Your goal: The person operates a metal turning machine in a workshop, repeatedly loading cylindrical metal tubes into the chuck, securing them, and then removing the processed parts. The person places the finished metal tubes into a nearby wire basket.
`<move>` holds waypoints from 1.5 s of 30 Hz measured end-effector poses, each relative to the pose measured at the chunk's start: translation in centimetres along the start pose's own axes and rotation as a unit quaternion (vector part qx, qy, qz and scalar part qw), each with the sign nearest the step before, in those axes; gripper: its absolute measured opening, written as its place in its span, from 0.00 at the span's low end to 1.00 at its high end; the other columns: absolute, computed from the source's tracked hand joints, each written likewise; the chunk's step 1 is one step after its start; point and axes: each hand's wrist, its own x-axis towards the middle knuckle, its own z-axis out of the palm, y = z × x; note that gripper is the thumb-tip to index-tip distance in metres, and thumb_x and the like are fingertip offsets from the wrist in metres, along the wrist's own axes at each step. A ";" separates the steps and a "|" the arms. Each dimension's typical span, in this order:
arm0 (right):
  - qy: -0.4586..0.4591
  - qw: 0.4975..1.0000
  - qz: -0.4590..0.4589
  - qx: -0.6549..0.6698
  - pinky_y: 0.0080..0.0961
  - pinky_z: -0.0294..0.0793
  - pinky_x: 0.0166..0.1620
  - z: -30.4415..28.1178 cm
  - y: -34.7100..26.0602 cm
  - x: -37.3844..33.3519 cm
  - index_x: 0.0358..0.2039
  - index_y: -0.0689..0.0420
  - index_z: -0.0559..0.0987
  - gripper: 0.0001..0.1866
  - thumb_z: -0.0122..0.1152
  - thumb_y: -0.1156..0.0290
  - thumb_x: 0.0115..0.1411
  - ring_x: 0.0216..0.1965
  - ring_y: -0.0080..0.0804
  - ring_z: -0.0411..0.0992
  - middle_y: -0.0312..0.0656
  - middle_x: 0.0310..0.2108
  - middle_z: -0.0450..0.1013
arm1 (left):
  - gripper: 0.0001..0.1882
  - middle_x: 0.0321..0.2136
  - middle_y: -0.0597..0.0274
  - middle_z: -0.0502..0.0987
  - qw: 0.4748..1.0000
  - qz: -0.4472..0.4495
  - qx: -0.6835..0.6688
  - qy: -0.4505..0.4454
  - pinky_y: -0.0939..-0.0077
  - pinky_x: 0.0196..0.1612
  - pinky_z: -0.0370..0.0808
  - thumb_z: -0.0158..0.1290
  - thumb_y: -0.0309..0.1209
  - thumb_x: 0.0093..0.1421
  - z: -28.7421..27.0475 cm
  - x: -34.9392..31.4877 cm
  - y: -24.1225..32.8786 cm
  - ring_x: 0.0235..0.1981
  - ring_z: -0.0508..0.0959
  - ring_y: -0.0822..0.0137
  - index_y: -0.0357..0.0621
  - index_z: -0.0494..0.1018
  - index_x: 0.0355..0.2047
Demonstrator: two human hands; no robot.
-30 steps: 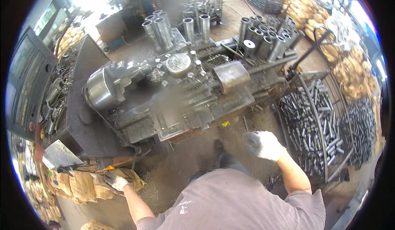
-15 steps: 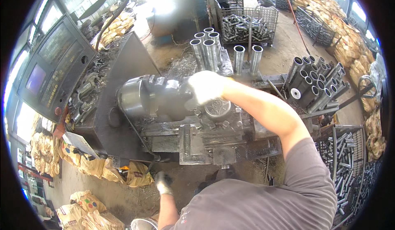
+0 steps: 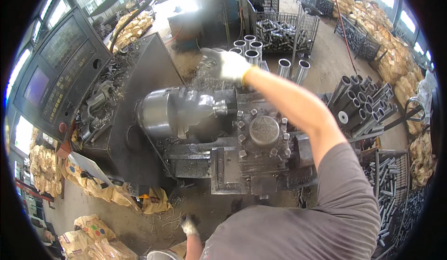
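My right hand point(image 3: 231, 66), in a pale glove, reaches over the far side of the lathe. Its darker fingers point left above a heap of metal shavings; blur hides whether they hold anything. Several upright metal tubes point(image 3: 252, 55) stand just right of it. Nearer lie the lathe chuck point(image 3: 157, 113), with a shiny round workpiece point(image 3: 220, 107) at its right, and the tool post point(image 3: 264, 130), ringed by bolts. My left hand point(image 3: 189, 225), gloved with dark fingertips, hangs low in front of the machine, apart from it. Its fingers are too small and dark to read.
A control panel point(image 3: 56, 76) stands at the left. Many tubes lean in a rack point(image 3: 368, 136) at the right, above a wire crate point(image 3: 407, 167) of metal parts. Another wire crate point(image 3: 309, 34) stands behind the lathe. Sacks point(image 3: 93, 246) lie at the lower left.
My right hand has moved from above the tool post toward the far side, uncovering the tool post and workpiece. The view has shifted slightly. My left hand still hangs low.
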 end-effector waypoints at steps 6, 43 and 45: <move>0.002 0.947 0.194 -0.255 0.50 0.84 0.49 -2.2 6.2 -1.4 0.51 0.50 0.86 0.20 0.62 0.55 0.63 0.42 0.53 0.85 0.50 0.38 0.86 | 0.09 0.31 0.60 0.82 0.975 0.168 0.117 -0.090 0.72 0.33 0.78 0.58 0.32 0.70 4.8 -0.1 4.9 0.27 0.78 0.70 0.38 0.77 0.42; -0.599 0.738 0.136 -0.281 0.42 0.84 0.49 -1.0 20.8 -20.3 0.43 0.52 0.90 0.18 0.72 0.63 0.50 0.47 0.48 0.85 0.53 0.42 0.86 | 0.19 0.43 0.55 0.84 0.722 0.502 0.281 -0.385 0.61 0.50 0.82 0.72 0.25 0.54 26.4 -16.4 16.5 0.44 0.86 0.57 0.42 0.81 0.46; -0.584 0.740 0.190 -0.275 0.40 0.83 0.52 -4.3 18.7 -18.4 0.47 0.54 0.89 0.23 0.74 0.62 0.50 0.50 0.44 0.84 0.52 0.47 0.86 | 0.22 0.45 0.51 0.83 0.679 0.544 0.361 -0.335 0.59 0.52 0.82 0.72 0.28 0.55 26.1 -17.8 16.4 0.46 0.85 0.50 0.41 0.80 0.50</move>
